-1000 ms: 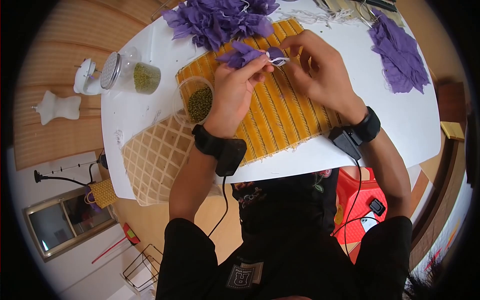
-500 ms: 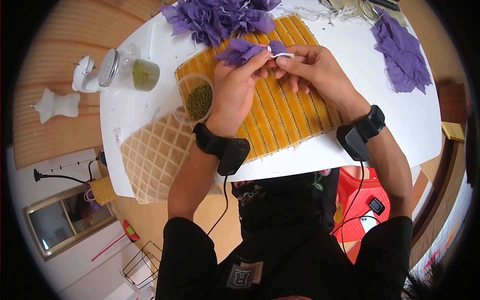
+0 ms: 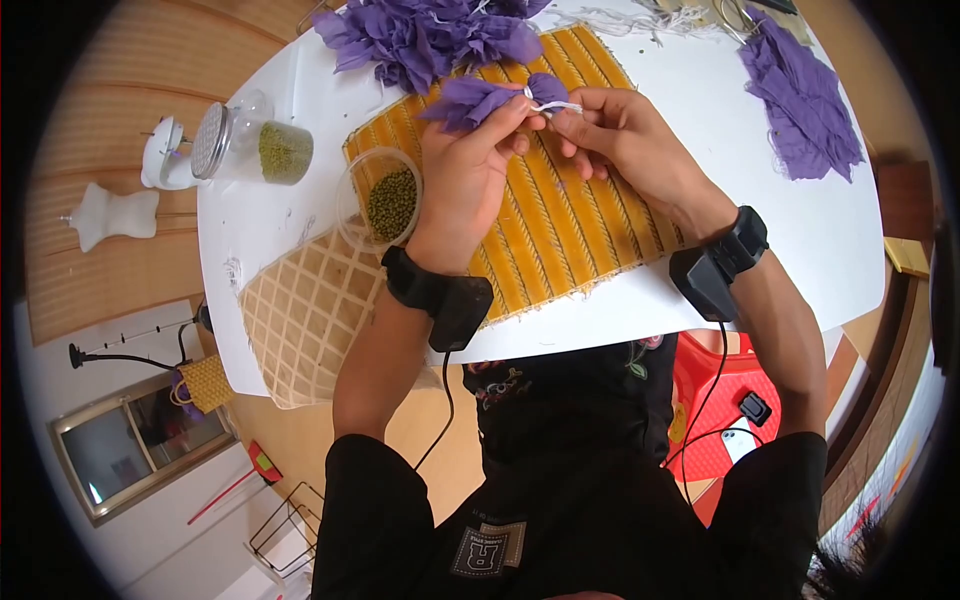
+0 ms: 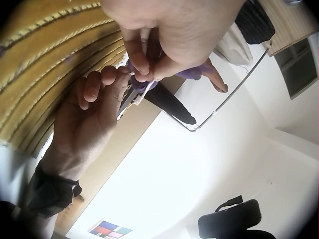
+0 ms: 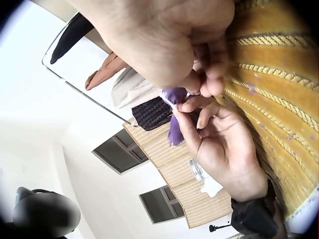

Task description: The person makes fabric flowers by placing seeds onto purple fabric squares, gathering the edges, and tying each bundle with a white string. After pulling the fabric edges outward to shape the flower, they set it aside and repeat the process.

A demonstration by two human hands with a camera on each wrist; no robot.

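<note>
Purple cloth (image 3: 468,103), bunched around a white string (image 3: 550,104), is pinched between thumb and fingers of the left hand (image 3: 468,180). Beside it the right hand (image 3: 645,150) pinches the string's loose end, thumb against forefinger. In the left wrist view the left hand (image 4: 174,30) and right hand (image 4: 87,117) nearly meet at the white string (image 4: 144,91). The right wrist view has the right hand (image 5: 154,40) above, the left hand (image 5: 227,144) below, and purple cloth (image 5: 175,130) hanging from the left fingertips.
Under the hands lies a yellow striped mat (image 3: 560,220). Left of it are a tub of green beans (image 3: 392,204), a jar (image 3: 285,153) and a lattice-patterned cloth (image 3: 310,315). Purple cloths (image 3: 430,40) are heaped at the back; another purple piece (image 3: 805,100) lies far right.
The right hand has come in from above the mat to the string and now pinches its end. The left hand keeps its hold, shifted slightly left.
</note>
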